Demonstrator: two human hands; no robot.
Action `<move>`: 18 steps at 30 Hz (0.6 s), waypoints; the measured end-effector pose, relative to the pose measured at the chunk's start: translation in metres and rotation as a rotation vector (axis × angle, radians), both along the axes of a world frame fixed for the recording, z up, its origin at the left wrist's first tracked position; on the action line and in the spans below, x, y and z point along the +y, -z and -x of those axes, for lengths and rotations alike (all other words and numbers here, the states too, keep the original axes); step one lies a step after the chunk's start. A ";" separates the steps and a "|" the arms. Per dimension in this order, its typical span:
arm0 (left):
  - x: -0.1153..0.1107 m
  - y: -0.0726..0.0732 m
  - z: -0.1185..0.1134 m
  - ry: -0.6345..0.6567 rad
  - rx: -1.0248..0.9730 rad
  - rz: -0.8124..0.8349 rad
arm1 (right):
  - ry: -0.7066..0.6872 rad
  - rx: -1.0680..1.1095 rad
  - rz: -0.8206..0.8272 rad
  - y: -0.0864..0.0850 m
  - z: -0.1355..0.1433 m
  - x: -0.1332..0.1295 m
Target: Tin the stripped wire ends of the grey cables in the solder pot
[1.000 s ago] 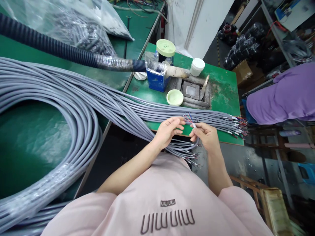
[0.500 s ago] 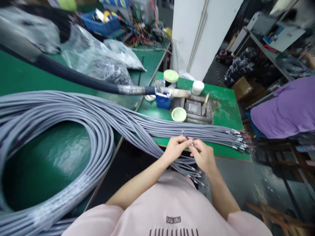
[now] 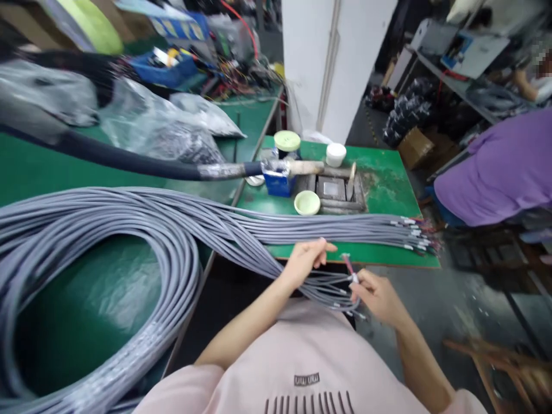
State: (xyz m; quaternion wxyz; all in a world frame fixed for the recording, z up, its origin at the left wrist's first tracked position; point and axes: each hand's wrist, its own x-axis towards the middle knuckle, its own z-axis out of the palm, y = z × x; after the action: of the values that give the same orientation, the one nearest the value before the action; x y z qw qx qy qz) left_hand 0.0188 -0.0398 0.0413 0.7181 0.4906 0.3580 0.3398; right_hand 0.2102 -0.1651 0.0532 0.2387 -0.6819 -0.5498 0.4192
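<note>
Between thumb and fingers, my right hand (image 3: pixel 379 296) pinches the end of a grey cable (image 3: pixel 354 278), whose thin pinkish wires point up and to the left. My left hand (image 3: pixel 307 260) is apart from it, over the near edge of the green bench, with the index finger stretched out and nothing visible in it. Below both hands hang the ends of more grey cables (image 3: pixel 323 290). A large bundle of grey cables (image 3: pixel 302 228) runs across the bench just beyond my left hand, its stripped ends at the right.
A big cable coil (image 3: pixel 172 247) lies at the left. On the green bench (image 3: pixel 388 172) are a blue box (image 3: pixel 278 184), a pale green bowl (image 3: pixel 307 203), a white tub (image 3: pixel 336 154) and a square metal pot (image 3: pixel 331 188). A person in purple (image 3: pixel 495 167) is at the right.
My hands have come apart. My right hand has moved right and down with a cable end in it, and my left hand has let go. The view has shifted slightly.
</note>
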 end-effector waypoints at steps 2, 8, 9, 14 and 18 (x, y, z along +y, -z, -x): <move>0.010 -0.005 0.013 -0.089 0.119 -0.251 | 0.118 -0.071 0.188 0.018 -0.024 -0.028; 0.026 0.008 0.010 0.077 0.569 -0.982 | -0.039 -0.556 0.485 0.067 -0.040 -0.081; 0.023 0.012 0.004 0.114 0.657 -1.062 | -0.077 -0.503 0.462 0.069 -0.033 -0.079; 0.003 0.024 -0.016 0.154 0.944 -1.234 | -0.198 -0.261 0.270 0.061 0.000 -0.049; -0.004 0.022 -0.014 0.160 0.958 -1.217 | -0.247 -0.185 0.190 0.057 0.007 -0.032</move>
State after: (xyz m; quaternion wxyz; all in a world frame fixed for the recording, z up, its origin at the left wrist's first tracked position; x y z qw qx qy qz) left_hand 0.0333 -0.0436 0.0191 0.1116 0.9161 0.3432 0.1745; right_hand 0.2033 -0.1974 -0.0036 0.0682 -0.6644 -0.6068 0.4309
